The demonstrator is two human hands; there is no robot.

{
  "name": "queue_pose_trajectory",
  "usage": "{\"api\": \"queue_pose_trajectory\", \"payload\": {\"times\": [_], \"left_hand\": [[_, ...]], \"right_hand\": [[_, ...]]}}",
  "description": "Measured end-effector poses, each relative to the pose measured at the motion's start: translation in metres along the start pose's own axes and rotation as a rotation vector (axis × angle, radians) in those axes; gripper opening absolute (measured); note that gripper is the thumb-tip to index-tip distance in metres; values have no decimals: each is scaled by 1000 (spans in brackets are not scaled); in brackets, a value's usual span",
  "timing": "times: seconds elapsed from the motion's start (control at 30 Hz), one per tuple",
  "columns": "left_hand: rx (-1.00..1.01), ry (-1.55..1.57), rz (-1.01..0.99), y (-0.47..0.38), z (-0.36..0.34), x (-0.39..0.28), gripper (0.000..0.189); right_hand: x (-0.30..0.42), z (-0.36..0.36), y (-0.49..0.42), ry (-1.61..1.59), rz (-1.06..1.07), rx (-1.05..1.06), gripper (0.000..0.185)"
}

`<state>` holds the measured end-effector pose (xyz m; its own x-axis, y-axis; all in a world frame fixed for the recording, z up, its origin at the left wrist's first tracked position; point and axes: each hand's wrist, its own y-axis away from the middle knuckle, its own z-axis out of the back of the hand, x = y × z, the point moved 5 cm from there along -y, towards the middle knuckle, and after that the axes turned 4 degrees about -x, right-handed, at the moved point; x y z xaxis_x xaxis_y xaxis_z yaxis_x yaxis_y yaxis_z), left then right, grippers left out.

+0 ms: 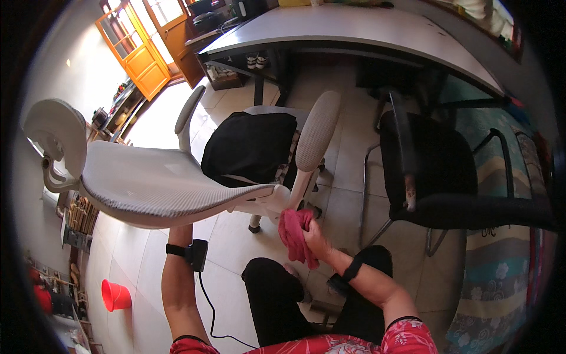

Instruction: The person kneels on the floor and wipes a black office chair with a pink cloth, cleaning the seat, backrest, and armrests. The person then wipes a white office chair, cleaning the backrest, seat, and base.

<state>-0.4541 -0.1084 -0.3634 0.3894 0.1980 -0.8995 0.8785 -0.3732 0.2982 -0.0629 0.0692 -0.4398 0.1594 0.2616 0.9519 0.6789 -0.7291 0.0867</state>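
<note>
A light grey office chair (150,186) with a mesh back and a headrest stands before me, turned sideways. My right hand (315,239) grips a crumpled pink cloth (295,236) against the lower frame, below the padded armrest (319,132). My left forearm reaches up beneath the chair's back, which hides the left hand; only the arm with a strapped-on black device (199,255) shows. A black cloth or garment (252,144) lies over the seat, with a patterned edge showing beside it.
A black chair (433,163) with metal legs stands to the right, by a patterned fabric (495,274). Behind is a long white-topped table (349,26). A red bucket (116,295) sits on the tiled floor at left. An orange wooden door (146,66) stands open at the far left.
</note>
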Motion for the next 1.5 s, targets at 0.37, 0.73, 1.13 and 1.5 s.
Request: {"api": "queue_pose_trajectory", "payload": {"times": [0.37, 0.73, 1.13, 1.5], "left_hand": [[-199, 66, -48, 38, 43, -3, 57], [-317, 113, -50, 71, 63, 9, 59], [429, -1088, -140, 251, -107, 55, 36], [519, -506, -175, 323, -254, 92, 18]], "right_hand": [[31, 45, -35, -64, -216, 411, 35], [47, 57, -65, 59, -307, 673, 32], [124, 120, -15, -774, -402, 363, 33], [180, 107, 46, -331, -249, 368, 42]]}}
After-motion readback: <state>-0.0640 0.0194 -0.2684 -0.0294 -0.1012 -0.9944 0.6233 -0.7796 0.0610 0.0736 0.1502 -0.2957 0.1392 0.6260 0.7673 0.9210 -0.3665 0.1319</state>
